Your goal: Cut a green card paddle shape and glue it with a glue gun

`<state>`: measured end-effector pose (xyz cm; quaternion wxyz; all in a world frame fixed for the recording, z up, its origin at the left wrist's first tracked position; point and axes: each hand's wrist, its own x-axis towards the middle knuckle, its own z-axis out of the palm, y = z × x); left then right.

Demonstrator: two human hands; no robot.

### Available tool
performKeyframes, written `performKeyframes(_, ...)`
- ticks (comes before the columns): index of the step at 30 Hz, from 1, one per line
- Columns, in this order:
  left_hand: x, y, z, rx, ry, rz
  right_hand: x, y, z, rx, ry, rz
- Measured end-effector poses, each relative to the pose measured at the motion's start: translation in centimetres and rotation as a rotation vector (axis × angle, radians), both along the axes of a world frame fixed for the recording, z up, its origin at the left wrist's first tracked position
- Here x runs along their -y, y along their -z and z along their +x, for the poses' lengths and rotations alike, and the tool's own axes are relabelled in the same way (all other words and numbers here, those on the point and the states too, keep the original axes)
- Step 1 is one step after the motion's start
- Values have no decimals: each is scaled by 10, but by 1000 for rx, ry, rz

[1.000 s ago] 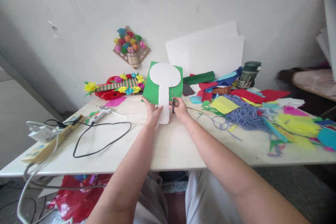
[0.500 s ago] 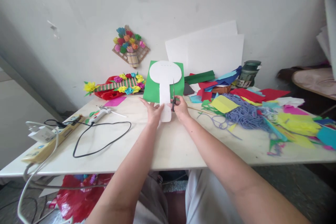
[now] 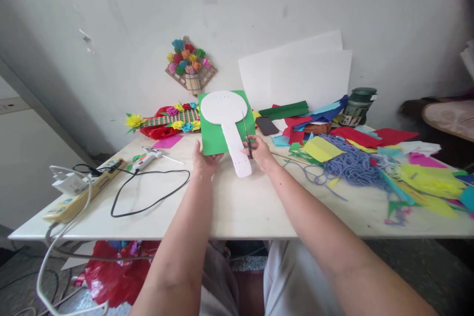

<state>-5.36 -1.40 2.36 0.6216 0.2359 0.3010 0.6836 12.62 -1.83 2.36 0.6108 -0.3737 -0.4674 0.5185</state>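
The wall (image 3: 277, 0) closes off the back, and before it the counter (image 3: 240, 212) runs nearly the full width, its front edge at the person's lap; bare surface lies between the forearms, left of them to a cord loop, and right of them towards that edge. Large white sheets (image 3: 296, 76) lean on the wall. Blue yarn (image 3: 348, 160) and coloured paper (image 3: 431, 180) crowd the right side, hemming in reach there. Mid-counter, the green sheet (image 3: 212, 140) sits behind a white cutout (image 3: 224, 107), whose stem slants down past its lower edge. The left hand (image 3: 205, 162) is at the green sheet's lower left, thumb apart, other fingers partly hidden; whether they grip it I cannot tell. The right hand (image 3: 261, 154), beside the stem, has its fingers closed around scissors (image 3: 249, 145), blades upward. Left, a power strip (image 3: 76, 200) and the looped black cord (image 3: 174, 171) of a glue gun (image 3: 146, 159) obstruct; a phone (image 3: 267, 125) lies beyond the right hand.
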Motion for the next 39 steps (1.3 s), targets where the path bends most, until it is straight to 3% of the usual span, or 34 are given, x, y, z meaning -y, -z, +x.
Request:
performKeyframes(5,0,1,0,-35,145,-8,-1,1,6,18,-41,-9)
performKeyframes(11,-6,6,-1,-82,206,-29,-6,6,13,28,-37,8)
performKeyframes(24,-8,9,3,-13,179,-42,-14,15,12,43,35,17)
performKeyframes(34,-5,4,6,28,171,-221,-25,27,11,159,114,14)
performKeyframes(39,-4,3,6,76,202,-191,-25,27,8,199,132,41)
